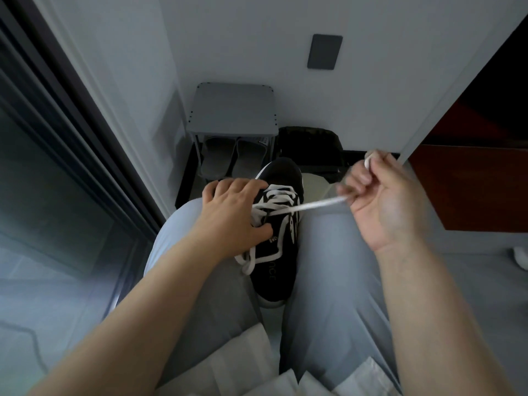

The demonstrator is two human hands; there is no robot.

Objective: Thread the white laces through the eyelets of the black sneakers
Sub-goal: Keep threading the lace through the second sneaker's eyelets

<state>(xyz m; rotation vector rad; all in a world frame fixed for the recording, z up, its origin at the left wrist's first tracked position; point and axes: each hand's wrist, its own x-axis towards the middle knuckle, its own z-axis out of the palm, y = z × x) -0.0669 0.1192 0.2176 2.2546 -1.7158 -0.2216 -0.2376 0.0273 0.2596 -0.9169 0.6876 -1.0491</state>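
Observation:
A black sneaker [278, 264] lies between my thighs, toe pointing away from me. A white lace [281, 194] criss-crosses its upper eyelets, and a loose end hangs off the near left side. My left hand [228, 215] grips the sneaker's left side, fingers over the laced part and thumb near the tongue. My right hand [383, 204] is raised to the right of the shoe and pinches one lace end, which runs taut from the eyelets to my fingers. The lace's tip sticks out above that fist.
A grey shoe rack [233, 110] stands against the wall ahead with grey slippers [234, 161] under it. A dark bag [311, 144] sits right of it. A dark glass door frame [71, 138] runs along the left, a reddish-brown cabinet [471, 181] on the right.

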